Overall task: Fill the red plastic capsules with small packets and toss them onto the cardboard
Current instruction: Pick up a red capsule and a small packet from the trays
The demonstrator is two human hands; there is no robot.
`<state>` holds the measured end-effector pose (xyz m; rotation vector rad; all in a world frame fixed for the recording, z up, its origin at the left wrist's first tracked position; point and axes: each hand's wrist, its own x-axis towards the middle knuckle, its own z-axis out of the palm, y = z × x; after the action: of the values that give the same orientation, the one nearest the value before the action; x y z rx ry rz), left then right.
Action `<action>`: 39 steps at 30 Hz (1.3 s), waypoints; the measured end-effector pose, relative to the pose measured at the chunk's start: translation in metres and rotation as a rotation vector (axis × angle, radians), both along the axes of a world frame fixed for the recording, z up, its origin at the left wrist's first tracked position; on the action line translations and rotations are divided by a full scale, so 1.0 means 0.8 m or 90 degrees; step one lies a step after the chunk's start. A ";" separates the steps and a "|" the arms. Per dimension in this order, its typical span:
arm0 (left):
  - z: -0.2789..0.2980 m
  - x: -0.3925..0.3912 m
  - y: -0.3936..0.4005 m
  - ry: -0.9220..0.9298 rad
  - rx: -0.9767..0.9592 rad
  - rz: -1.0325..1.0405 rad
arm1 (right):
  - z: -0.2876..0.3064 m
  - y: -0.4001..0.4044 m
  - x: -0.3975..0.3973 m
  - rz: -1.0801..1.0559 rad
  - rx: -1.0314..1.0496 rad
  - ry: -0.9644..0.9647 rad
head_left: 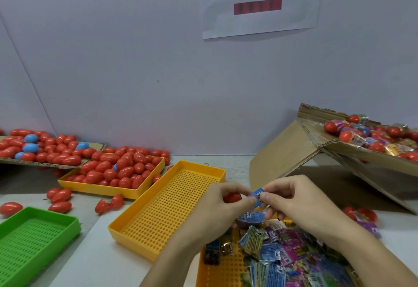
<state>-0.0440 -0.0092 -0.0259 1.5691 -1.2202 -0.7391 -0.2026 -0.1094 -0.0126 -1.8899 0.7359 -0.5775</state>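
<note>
Bottom right of frame: yellow tray [203,273] heaped with small packets [282,257]. Above it, centre, left hand [214,210] grips a red capsule [232,197]; right hand [300,200] pinches a blue packet [256,194] at the capsule's mouth. Empty yellow tray [135,230] left of hands. Filled capsules on cardboard [282,151], upper right.

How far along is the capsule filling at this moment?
Done: many closed red capsules lie on the left cardboard. In hand: left hand holds a red capsule, right hand pinches a blue packet. Left: a tray of loose packets.
</note>
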 end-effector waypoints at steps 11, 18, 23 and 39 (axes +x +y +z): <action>0.002 -0.001 0.000 0.039 -0.032 -0.017 | -0.014 -0.004 0.010 -0.030 0.096 -0.096; 0.008 0.003 0.006 0.051 -0.036 -0.100 | -0.015 -0.006 0.012 0.101 0.269 -0.168; 0.011 0.006 0.008 0.025 -0.023 -0.120 | -0.018 -0.009 0.010 0.133 0.341 -0.191; 0.005 0.009 0.005 0.003 -0.052 -0.078 | -0.016 -0.005 0.014 0.057 0.299 -0.158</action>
<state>-0.0366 -0.0055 -0.0217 1.4350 -1.3363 -0.7605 -0.1911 -0.1137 -0.0252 -1.3799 0.5617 -0.5181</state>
